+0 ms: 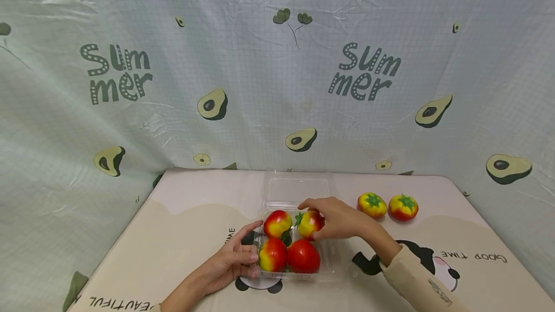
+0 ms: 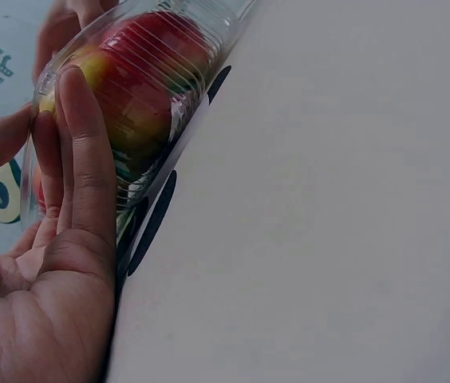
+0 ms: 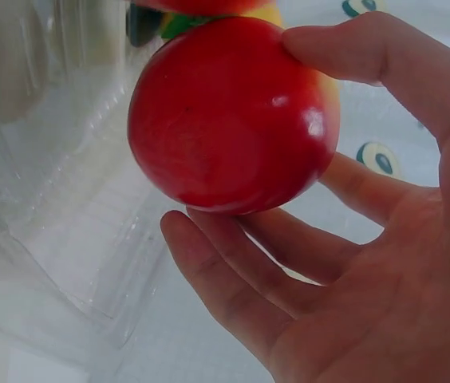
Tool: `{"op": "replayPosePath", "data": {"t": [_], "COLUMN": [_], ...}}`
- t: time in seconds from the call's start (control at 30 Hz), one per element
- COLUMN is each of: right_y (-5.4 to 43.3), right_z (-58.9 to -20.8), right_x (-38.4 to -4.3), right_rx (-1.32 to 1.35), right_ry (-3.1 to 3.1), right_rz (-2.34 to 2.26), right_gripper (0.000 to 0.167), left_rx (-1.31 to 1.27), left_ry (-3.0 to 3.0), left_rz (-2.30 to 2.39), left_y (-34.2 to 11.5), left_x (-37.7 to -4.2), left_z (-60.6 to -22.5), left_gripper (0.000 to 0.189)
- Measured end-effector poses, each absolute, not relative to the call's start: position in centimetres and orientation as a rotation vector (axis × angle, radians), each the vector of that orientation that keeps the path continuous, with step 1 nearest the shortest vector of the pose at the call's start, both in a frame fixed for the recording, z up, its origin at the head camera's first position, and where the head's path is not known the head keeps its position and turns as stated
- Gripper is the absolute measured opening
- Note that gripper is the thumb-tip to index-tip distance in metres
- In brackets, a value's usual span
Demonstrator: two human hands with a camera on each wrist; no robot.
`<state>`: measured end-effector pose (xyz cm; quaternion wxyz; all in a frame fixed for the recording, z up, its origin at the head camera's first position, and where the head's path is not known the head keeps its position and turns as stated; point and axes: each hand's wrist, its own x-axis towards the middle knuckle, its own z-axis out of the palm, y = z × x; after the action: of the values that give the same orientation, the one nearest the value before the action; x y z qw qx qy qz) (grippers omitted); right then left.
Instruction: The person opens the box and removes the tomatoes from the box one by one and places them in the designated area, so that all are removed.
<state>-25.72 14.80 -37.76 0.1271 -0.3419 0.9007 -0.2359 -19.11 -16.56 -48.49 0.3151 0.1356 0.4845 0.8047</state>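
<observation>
In the lower middle of the head view, a red-and-yellow fruit [image 1: 311,225] is gripped by the right hand [image 1: 340,218], its thumb and fingers set on different sides of it. In the right wrist view the fruit's glossy red side is turned to the camera, with the thumb at its upper right and fingertips underneath. The fruit is seen over the upper-right part of a clear plastic container [image 1: 334,261]; whether the base is touched cannot be told.

The container's left wall is touched by the left hand [image 1: 230,261], whose fingers are laid fairly straight along it, close together in the left wrist view. Whether the rim is pinched by the thumb cannot be told.

Inside the container, a red-and-yellow fruit [image 1: 278,224] is seen at upper left, another [image 1: 273,255] at lower left, and a red fruit [image 1: 304,256] at lower right. The clear lid [image 1: 299,189] is laid back above it.

Farther right, two yellow-and-red fruits [image 1: 371,205] with green leaf tops are placed side by side on the printed table cover [image 1: 208,191]. The upper frame is filled by a pale curtain [image 1: 260,71] printed with avocados and "Summer".
</observation>
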Motion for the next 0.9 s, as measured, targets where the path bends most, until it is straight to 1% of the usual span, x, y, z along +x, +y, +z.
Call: {"op": "replayPosePath", "data": {"t": [0.2, 0.43, 0.67, 0.9], "right_y": [15.5, 16.5, 17.6, 18.9], "right_z": [-37.7, -38.0, -37.7, -37.5], "right_x": [-25.7, -25.5, -24.9, -24.4], "right_rx": [-1.011, -1.022, -1.018, -0.974], "right_ry": [2.614, 2.605, 2.631, 2.640], "right_rz": [-0.727, -0.785, -0.870, -0.950], "right_gripper": [0.062, 0.059, 0.067, 0.069], "left_rx": [0.367, 0.353, 0.358, 0.333], "left_ry": [1.279, 1.272, 1.273, 1.274], "left_rz": [2.122, 2.118, 2.112, 2.101], "left_y": [-16.5, -16.4, -16.4, -16.6], "left_x": [-19.2, -19.2, -19.2, -19.2], "left_z": [-48.5, -48.5, -48.4, -48.4], "left_gripper": [0.090, 0.091, 0.090, 0.090]}}
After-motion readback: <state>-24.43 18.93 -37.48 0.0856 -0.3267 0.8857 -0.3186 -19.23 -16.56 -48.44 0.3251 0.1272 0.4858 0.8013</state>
